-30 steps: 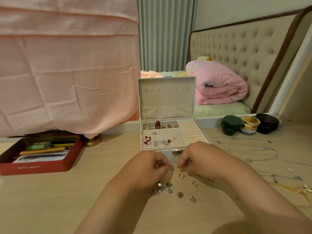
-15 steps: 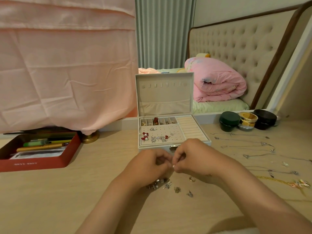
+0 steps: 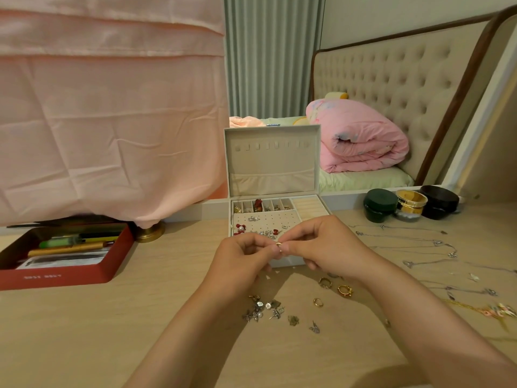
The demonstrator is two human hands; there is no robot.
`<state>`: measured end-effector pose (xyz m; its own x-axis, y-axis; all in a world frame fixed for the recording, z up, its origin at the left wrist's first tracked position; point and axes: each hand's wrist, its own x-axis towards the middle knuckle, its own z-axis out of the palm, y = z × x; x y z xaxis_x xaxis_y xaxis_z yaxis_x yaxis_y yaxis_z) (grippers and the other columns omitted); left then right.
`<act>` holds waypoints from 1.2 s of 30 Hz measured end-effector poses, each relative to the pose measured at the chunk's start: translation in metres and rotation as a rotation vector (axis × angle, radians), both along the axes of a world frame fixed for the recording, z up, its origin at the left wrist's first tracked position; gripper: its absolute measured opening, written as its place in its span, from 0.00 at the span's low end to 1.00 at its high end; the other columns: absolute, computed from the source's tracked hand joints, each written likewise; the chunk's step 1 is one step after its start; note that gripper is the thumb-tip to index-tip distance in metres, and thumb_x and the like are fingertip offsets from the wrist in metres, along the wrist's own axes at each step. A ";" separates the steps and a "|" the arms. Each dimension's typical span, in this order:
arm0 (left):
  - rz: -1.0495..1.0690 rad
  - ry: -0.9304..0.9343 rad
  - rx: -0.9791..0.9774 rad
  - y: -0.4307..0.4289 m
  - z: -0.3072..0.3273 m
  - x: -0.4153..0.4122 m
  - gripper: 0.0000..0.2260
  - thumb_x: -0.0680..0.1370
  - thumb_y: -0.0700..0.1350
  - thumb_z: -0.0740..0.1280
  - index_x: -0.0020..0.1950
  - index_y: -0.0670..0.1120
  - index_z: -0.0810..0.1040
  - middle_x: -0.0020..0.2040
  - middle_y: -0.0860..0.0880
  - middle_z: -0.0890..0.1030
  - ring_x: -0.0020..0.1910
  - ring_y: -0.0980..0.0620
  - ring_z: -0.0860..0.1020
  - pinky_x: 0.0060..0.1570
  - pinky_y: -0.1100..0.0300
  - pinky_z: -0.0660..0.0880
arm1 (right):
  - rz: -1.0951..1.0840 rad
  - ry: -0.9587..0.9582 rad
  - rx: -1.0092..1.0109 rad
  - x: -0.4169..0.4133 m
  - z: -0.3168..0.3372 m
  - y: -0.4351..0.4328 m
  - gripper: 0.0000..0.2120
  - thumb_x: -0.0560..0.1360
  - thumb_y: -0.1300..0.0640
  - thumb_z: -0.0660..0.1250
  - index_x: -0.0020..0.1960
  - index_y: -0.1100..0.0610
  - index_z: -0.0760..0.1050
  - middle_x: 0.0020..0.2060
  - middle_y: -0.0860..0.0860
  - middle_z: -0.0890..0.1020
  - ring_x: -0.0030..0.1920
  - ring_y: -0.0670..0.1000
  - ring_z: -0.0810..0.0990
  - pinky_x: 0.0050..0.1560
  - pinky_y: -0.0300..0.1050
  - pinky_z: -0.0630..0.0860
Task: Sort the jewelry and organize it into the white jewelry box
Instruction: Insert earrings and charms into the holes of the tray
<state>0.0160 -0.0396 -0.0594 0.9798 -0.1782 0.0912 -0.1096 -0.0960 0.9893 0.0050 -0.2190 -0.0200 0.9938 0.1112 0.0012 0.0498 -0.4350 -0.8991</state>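
A small gold ring (image 3: 279, 244) is pinched between the fingertips of the left hand (image 3: 243, 261) and the right hand (image 3: 321, 245), raised just in front of the open white jewelry box (image 3: 272, 197). The box's perforated panel carries red and silver earrings. On the counter (image 3: 112, 317) below lie loose earrings (image 3: 261, 310) and gold rings (image 3: 334, 288); necklaces (image 3: 419, 247) spread to the right.
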 end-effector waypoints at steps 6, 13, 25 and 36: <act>-0.031 0.002 0.037 -0.002 0.001 0.000 0.03 0.78 0.40 0.70 0.44 0.43 0.81 0.38 0.47 0.84 0.33 0.53 0.77 0.28 0.64 0.70 | 0.019 -0.031 0.005 0.001 -0.002 0.000 0.03 0.73 0.60 0.77 0.45 0.54 0.86 0.33 0.50 0.83 0.24 0.45 0.72 0.24 0.34 0.68; -0.052 0.052 -0.058 -0.007 0.006 -0.004 0.04 0.80 0.41 0.69 0.49 0.41 0.81 0.42 0.48 0.85 0.34 0.53 0.79 0.29 0.61 0.74 | 0.028 -0.035 0.027 0.000 0.005 -0.008 0.03 0.76 0.62 0.73 0.48 0.58 0.86 0.27 0.49 0.83 0.24 0.46 0.71 0.23 0.31 0.65; -0.026 -0.028 0.052 -0.019 0.014 0.001 0.03 0.79 0.42 0.70 0.46 0.43 0.80 0.41 0.44 0.85 0.34 0.54 0.79 0.32 0.61 0.73 | 0.008 -0.039 0.099 0.003 0.004 -0.015 0.03 0.77 0.61 0.73 0.48 0.56 0.86 0.24 0.46 0.79 0.23 0.45 0.70 0.24 0.33 0.66; 0.040 -0.287 0.491 0.003 0.038 0.067 0.02 0.78 0.48 0.71 0.49 0.55 0.82 0.38 0.58 0.83 0.34 0.60 0.78 0.38 0.64 0.72 | -0.119 -0.138 0.041 0.046 0.014 -0.009 0.03 0.75 0.61 0.75 0.47 0.55 0.86 0.33 0.49 0.83 0.24 0.40 0.74 0.29 0.36 0.74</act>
<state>0.0828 -0.0364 -0.0217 0.9348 -0.2302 0.2704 -0.3541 -0.5464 0.7590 0.0514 -0.2284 -0.0059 0.9901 -0.0104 0.1401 0.1238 -0.4081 -0.9045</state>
